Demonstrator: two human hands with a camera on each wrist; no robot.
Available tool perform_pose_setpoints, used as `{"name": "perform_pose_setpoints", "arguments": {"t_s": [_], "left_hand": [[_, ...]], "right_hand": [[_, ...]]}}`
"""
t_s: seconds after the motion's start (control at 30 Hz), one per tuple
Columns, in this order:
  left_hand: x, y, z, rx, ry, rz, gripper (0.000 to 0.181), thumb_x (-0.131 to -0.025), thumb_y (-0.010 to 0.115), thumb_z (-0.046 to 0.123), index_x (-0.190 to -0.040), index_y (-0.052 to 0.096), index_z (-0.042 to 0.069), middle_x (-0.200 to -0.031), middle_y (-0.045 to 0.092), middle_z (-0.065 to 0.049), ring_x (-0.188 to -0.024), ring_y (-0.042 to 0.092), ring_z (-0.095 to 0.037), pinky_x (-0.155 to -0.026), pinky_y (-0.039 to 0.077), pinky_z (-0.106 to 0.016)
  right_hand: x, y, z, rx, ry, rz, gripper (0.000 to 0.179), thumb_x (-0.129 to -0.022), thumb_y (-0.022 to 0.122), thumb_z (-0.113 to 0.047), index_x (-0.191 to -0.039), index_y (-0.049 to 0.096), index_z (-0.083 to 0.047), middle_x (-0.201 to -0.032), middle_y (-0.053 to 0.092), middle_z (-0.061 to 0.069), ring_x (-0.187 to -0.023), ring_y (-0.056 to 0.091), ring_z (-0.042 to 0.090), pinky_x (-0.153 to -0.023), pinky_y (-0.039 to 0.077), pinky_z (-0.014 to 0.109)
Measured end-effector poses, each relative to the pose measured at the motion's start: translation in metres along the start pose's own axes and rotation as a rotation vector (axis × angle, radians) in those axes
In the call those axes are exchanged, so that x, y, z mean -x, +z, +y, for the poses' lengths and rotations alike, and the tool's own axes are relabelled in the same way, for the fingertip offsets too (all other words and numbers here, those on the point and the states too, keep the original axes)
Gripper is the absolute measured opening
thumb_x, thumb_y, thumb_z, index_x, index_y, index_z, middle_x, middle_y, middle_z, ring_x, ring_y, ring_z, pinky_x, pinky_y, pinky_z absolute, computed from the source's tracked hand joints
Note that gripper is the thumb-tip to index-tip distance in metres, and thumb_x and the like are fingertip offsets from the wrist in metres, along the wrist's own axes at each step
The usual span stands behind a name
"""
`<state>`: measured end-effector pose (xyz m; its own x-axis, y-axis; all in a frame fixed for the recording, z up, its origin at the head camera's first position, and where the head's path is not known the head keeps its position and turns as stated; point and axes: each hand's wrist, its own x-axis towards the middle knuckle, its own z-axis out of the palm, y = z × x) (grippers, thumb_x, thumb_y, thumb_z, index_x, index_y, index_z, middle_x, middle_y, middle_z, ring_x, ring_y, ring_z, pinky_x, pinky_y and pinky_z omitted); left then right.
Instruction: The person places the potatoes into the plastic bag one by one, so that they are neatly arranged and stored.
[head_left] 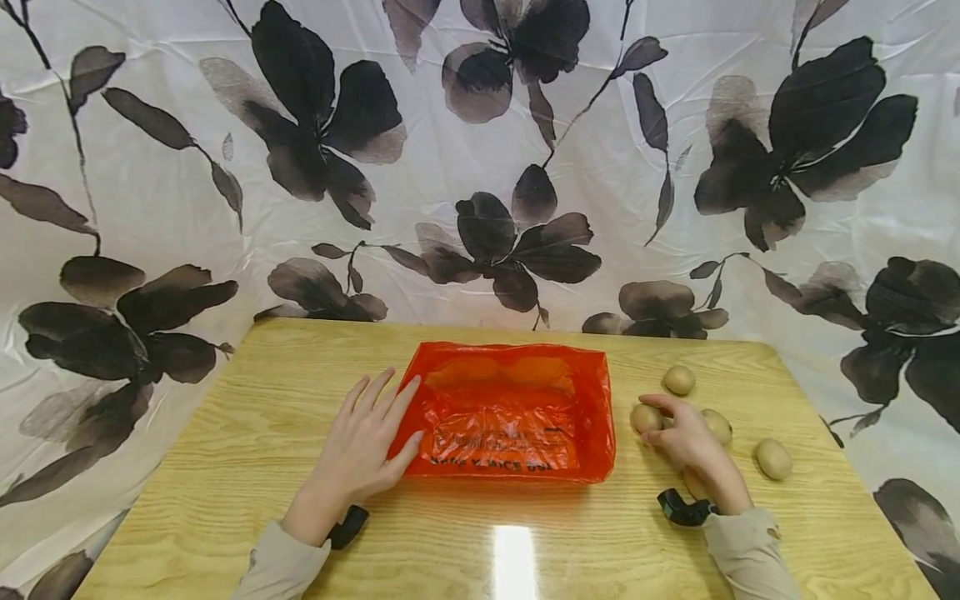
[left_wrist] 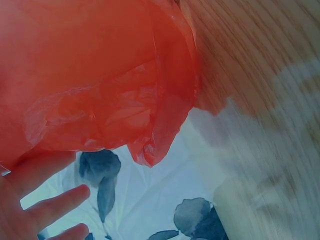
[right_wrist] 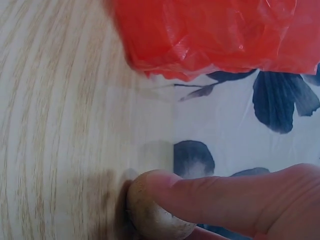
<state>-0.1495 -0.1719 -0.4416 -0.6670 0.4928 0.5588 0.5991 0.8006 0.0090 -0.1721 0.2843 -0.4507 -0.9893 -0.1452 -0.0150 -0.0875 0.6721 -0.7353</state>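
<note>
A red plastic bag, its mouth spread wide and dark print showing inside, sits mid-table. At its left side, my left hand has its fingers spread fairly straight, with fingertips right at the rim; the left wrist view shows these fingers beside the bag's wall. To the right of the bag, my right hand grips a round tan potato between thumb and fingers. In the right wrist view the thumb lies across this potato, close over the table; the other fingers are mostly hidden.
More potatoes lie around my right hand: one behind it, one just beside it and one farther right. Another is partly hidden under the wrist. A flower-patterned cloth hangs behind the wooden table.
</note>
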Motion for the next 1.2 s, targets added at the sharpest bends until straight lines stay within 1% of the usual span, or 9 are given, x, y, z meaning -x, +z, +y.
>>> {"name": "perform_pose_setpoints", "arguments": {"t_s": [0.23, 0.33, 0.47, 0.57, 0.67, 0.8, 0.87, 1.03, 1.2], "left_hand": [[-0.0003, -0.0011, -0.0001, 0.001, -0.001, 0.007, 0.066, -0.095, 0.036, 0.046, -0.139, 0.054, -0.001, -0.132, 0.06, -0.022, -0.132, 0.044, -0.043, -0.109, 0.028, -0.06], [-0.0003, -0.0012, -0.0004, -0.001, 0.001, 0.009, 0.066, -0.095, 0.037, 0.046, -0.139, 0.053, -0.001, -0.131, 0.061, -0.022, -0.131, 0.044, -0.043, -0.109, 0.029, -0.061], [-0.0006, -0.0015, -0.0002, -0.006, 0.006, 0.001, 0.065, -0.089, 0.044, 0.039, -0.139, 0.052, -0.001, -0.129, 0.062, -0.021, -0.131, 0.045, -0.043, -0.109, 0.029, -0.06], [-0.0007, -0.0016, -0.0001, -0.008, 0.01, -0.005, 0.065, -0.085, 0.049, 0.032, -0.14, 0.051, -0.001, -0.124, 0.064, -0.02, -0.131, 0.044, -0.043, -0.11, 0.028, -0.059], [-0.0008, -0.0013, -0.0003, -0.007, 0.017, -0.005, 0.065, -0.083, 0.05, 0.028, -0.14, 0.051, -0.001, -0.123, 0.064, -0.019, -0.131, 0.044, -0.042, -0.11, 0.028, -0.059], [-0.0008, -0.0009, -0.0005, -0.011, 0.023, 0.0, 0.065, -0.082, 0.05, 0.026, -0.14, 0.05, -0.002, -0.125, 0.063, -0.02, -0.13, 0.045, -0.043, -0.109, 0.03, -0.059], [-0.0007, -0.001, -0.0004, -0.012, 0.025, 0.001, 0.065, -0.081, 0.051, 0.027, -0.14, 0.05, -0.002, -0.126, 0.062, -0.02, -0.13, 0.045, -0.043, -0.108, 0.031, -0.059], [-0.0008, -0.001, -0.0003, -0.004, 0.023, 0.001, 0.065, -0.082, 0.05, 0.026, -0.141, 0.05, -0.002, -0.128, 0.062, -0.021, -0.13, 0.045, -0.043, -0.109, 0.029, -0.059], [-0.0005, -0.0008, -0.0004, -0.003, 0.027, 0.003, 0.065, -0.081, 0.052, 0.022, -0.141, 0.05, -0.002, -0.128, 0.062, -0.02, -0.13, 0.045, -0.043, -0.109, 0.029, -0.059]], "right_hand": [[-0.0012, 0.0001, -0.001, -0.007, 0.05, 0.002, 0.058, -0.075, 0.071, 0.01, -0.13, 0.054, 0.015, -0.13, 0.051, 0.038, -0.112, 0.053, 0.041, -0.083, 0.049, 0.039], [-0.0008, 0.0008, -0.001, 0.007, 0.054, 0.018, 0.056, -0.075, 0.071, 0.011, -0.128, 0.056, 0.014, -0.13, 0.053, 0.036, -0.114, 0.052, 0.041, -0.087, 0.048, 0.042], [0.0, 0.0015, -0.0006, 0.026, 0.037, 0.036, 0.053, -0.074, 0.069, 0.012, -0.126, 0.057, 0.015, -0.128, 0.055, 0.035, -0.118, 0.051, 0.044, -0.094, 0.045, 0.05], [-0.0001, 0.0018, -0.0002, 0.032, 0.027, 0.042, 0.051, -0.075, 0.068, 0.012, -0.125, 0.058, 0.015, -0.127, 0.055, 0.036, -0.119, 0.05, 0.045, -0.094, 0.045, 0.051], [-0.0002, 0.0021, 0.0004, 0.031, 0.028, 0.047, 0.051, -0.075, 0.067, 0.013, -0.125, 0.058, 0.015, -0.127, 0.055, 0.036, -0.116, 0.052, 0.043, -0.09, 0.048, 0.044], [0.0002, 0.0027, 0.0012, 0.009, 0.03, 0.059, 0.052, -0.074, 0.068, 0.013, -0.125, 0.058, 0.015, -0.127, 0.056, 0.034, -0.107, 0.052, 0.036, -0.081, 0.045, 0.03], [0.0004, 0.0029, 0.0017, 0.004, 0.028, 0.064, 0.052, -0.073, 0.068, 0.014, -0.125, 0.058, 0.015, -0.126, 0.056, 0.034, -0.105, 0.052, 0.035, -0.079, 0.044, 0.027], [0.0003, 0.0017, 0.0013, 0.024, 0.025, 0.052, 0.051, -0.076, 0.068, 0.013, -0.125, 0.058, 0.015, -0.126, 0.056, 0.035, -0.111, 0.054, 0.039, -0.082, 0.05, 0.034], [0.0002, -0.001, -0.001, 0.033, 0.019, 0.059, 0.05, -0.077, 0.068, 0.011, -0.126, 0.058, 0.014, -0.123, 0.056, 0.037, -0.109, 0.058, 0.044, -0.083, 0.051, 0.042]]}}
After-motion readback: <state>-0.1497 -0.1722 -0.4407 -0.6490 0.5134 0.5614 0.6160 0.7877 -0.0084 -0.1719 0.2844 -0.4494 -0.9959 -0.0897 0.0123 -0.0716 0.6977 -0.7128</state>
